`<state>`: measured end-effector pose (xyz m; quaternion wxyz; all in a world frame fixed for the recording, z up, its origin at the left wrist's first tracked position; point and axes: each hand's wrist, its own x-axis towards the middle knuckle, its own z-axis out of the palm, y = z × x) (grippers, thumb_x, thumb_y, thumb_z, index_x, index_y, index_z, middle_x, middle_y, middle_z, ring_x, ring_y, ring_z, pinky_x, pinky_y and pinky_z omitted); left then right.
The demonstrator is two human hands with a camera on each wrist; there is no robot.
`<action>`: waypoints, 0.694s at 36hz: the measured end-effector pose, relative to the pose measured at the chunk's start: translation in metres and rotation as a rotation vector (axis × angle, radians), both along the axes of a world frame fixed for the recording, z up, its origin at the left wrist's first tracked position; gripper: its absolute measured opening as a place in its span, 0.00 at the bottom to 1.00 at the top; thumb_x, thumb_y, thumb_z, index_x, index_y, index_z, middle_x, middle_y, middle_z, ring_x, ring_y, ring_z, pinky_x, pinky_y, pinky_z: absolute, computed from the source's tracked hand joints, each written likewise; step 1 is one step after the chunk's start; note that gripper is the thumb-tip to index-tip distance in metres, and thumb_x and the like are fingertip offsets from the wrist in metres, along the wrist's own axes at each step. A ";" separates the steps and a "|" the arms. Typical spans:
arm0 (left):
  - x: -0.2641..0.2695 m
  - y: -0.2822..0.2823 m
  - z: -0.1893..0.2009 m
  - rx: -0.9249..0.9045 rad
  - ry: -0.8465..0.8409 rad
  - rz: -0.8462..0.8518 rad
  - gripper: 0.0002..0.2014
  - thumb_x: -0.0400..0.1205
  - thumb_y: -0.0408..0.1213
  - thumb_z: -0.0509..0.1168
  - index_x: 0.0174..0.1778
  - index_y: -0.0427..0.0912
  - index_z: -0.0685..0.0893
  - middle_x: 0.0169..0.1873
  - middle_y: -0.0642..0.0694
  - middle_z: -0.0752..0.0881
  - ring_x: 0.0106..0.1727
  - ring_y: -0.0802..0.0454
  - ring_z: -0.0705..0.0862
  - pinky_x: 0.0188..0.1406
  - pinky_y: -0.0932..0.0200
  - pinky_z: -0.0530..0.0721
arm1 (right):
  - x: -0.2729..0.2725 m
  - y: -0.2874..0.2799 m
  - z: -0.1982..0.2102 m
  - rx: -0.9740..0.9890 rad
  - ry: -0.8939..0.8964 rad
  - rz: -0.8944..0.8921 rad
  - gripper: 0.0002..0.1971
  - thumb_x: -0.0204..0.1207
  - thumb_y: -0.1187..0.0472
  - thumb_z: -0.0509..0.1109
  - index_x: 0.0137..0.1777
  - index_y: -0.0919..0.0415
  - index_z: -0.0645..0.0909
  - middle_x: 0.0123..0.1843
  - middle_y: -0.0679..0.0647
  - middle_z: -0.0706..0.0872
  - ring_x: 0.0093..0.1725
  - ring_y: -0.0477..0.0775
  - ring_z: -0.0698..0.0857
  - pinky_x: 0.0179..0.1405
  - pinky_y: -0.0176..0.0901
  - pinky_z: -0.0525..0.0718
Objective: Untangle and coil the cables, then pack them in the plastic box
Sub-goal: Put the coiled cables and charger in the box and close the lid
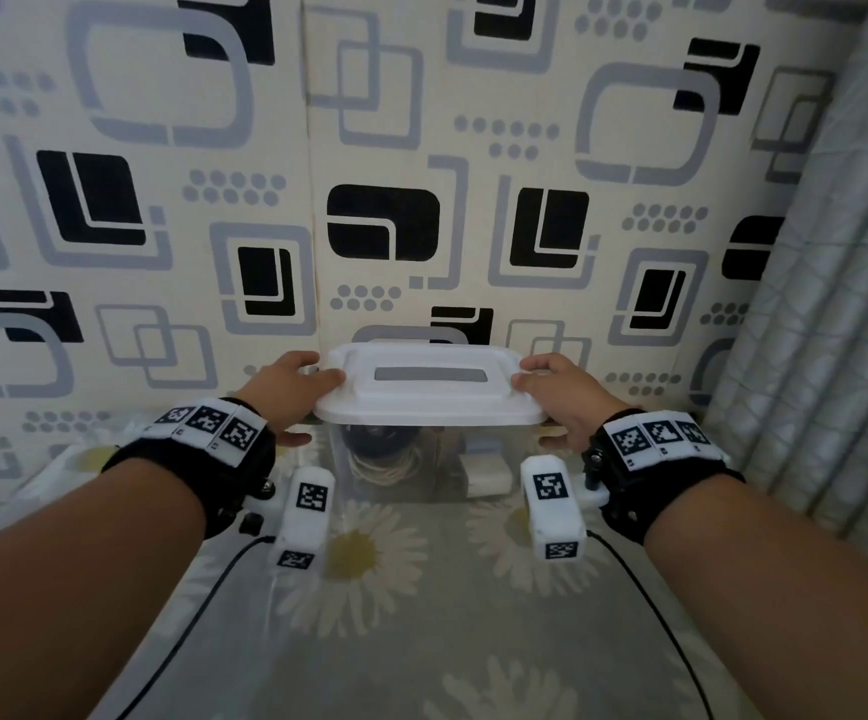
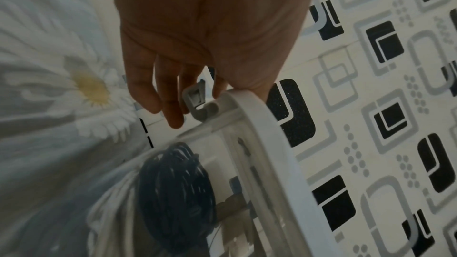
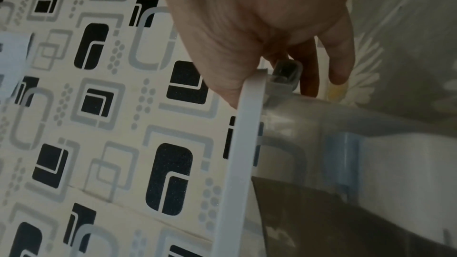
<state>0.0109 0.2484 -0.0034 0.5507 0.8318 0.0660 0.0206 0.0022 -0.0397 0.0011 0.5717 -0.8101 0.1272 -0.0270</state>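
A clear plastic box (image 1: 494, 459) stands on the daisy-print sheet near the wall, with its white lid (image 1: 429, 384) on top. My left hand (image 1: 294, 389) grips the lid's left end, thumb on top and fingers reaching under by a grey latch (image 2: 197, 103). At the lid's right end my right hand (image 1: 559, 389) grips the same way, beside the other latch (image 3: 285, 76). Inside the box lie a coiled black cable (image 2: 173, 192), a coiled beige cable (image 1: 387, 467) and a white charger block (image 1: 486, 472).
A patterned wall (image 1: 421, 174) rises just behind the box. A grey curtain (image 1: 826, 304) hangs at the right. Thin black cords (image 1: 198, 610) from the wrist cameras trail over the sheet (image 1: 421, 615) towards me.
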 end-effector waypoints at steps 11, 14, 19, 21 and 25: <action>0.005 -0.002 0.000 0.232 -0.166 0.063 0.33 0.81 0.46 0.69 0.81 0.49 0.65 0.64 0.37 0.82 0.50 0.44 0.81 0.47 0.56 0.76 | 0.000 0.001 -0.002 0.049 -0.042 -0.036 0.12 0.81 0.56 0.67 0.64 0.49 0.77 0.58 0.53 0.80 0.48 0.53 0.78 0.41 0.44 0.75; 0.004 -0.002 0.001 0.271 -0.175 0.068 0.34 0.81 0.46 0.69 0.81 0.49 0.63 0.60 0.38 0.84 0.50 0.45 0.81 0.48 0.56 0.75 | 0.000 0.002 -0.002 0.045 -0.047 -0.038 0.12 0.81 0.57 0.67 0.63 0.50 0.77 0.57 0.53 0.79 0.44 0.51 0.77 0.39 0.43 0.74; 0.003 -0.004 0.004 0.334 -0.211 0.075 0.35 0.79 0.44 0.68 0.81 0.51 0.61 0.43 0.47 0.84 0.40 0.50 0.83 0.42 0.55 0.77 | 0.000 0.001 -0.001 0.033 -0.054 -0.037 0.13 0.81 0.57 0.67 0.64 0.51 0.77 0.56 0.53 0.79 0.42 0.50 0.75 0.38 0.42 0.73; 0.002 -0.005 0.005 0.362 -0.219 0.076 0.35 0.79 0.44 0.68 0.81 0.52 0.60 0.40 0.47 0.84 0.38 0.52 0.83 0.40 0.55 0.77 | -0.001 0.002 -0.001 0.030 -0.057 -0.037 0.13 0.81 0.57 0.67 0.64 0.51 0.77 0.56 0.53 0.78 0.42 0.49 0.75 0.38 0.42 0.73; 0.000 -0.004 0.006 0.428 -0.243 0.068 0.36 0.79 0.46 0.68 0.81 0.53 0.59 0.41 0.43 0.87 0.39 0.48 0.85 0.42 0.52 0.83 | -0.002 0.003 0.000 0.025 -0.071 -0.036 0.13 0.81 0.58 0.67 0.65 0.52 0.76 0.56 0.52 0.78 0.41 0.48 0.75 0.35 0.40 0.73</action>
